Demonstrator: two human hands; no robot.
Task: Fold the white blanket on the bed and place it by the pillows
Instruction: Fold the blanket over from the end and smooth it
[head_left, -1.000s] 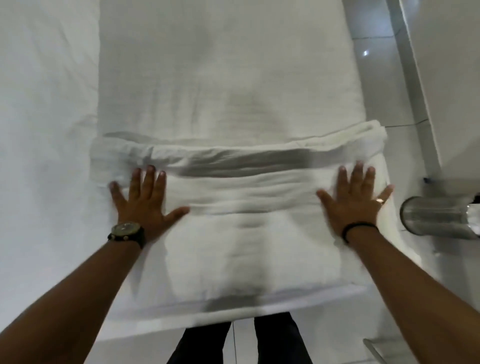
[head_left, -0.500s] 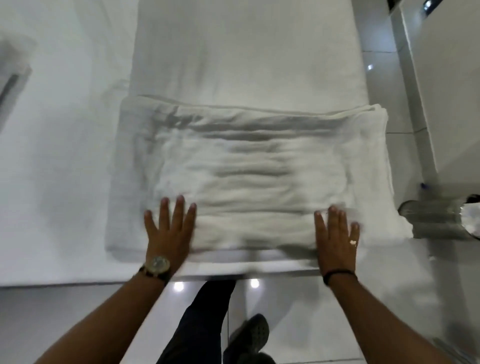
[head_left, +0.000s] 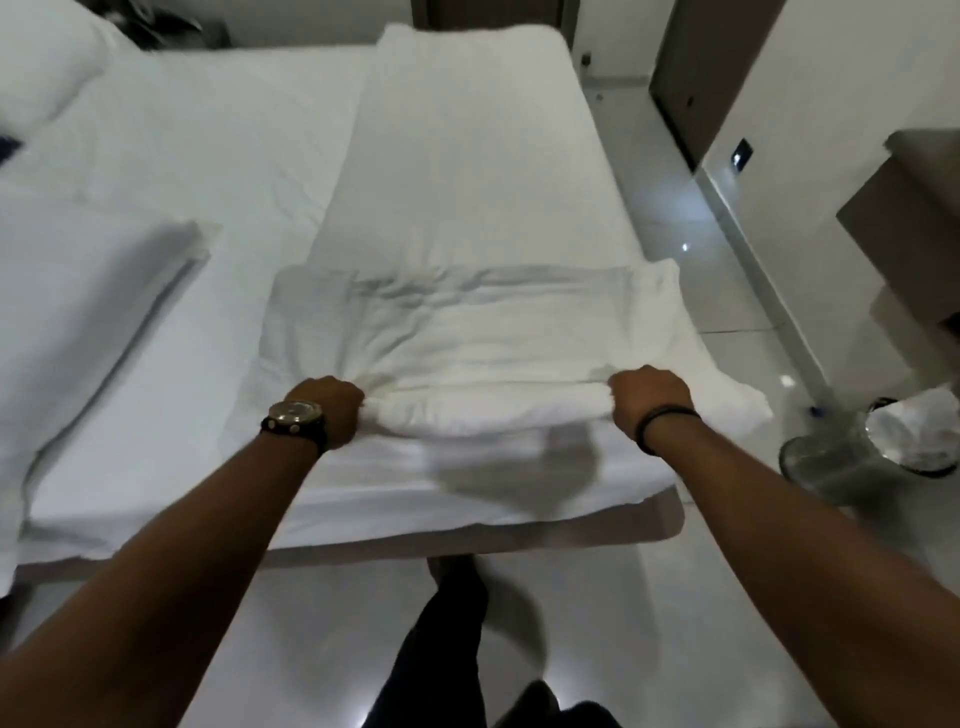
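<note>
Both hands are closed on the near edge of the folded white blanket (head_left: 467, 332): the left hand (head_left: 324, 402), with a dark wristwatch (head_left: 296, 418) on its wrist, grips the edge at the left, and the right hand (head_left: 649, 400), with a thin black band (head_left: 667, 423) on its wrist, grips it at the right. This blanket lies across the near end of the long white mattress (head_left: 467, 156), close to the bed's foot edge, and its right end hangs a little over the side. A white pillow (head_left: 41, 67) is far at the upper left, well apart from the blanket, and a round metal bin (head_left: 852, 462) stands on the glossy floor (head_left: 701, 597) at the right.
</note>
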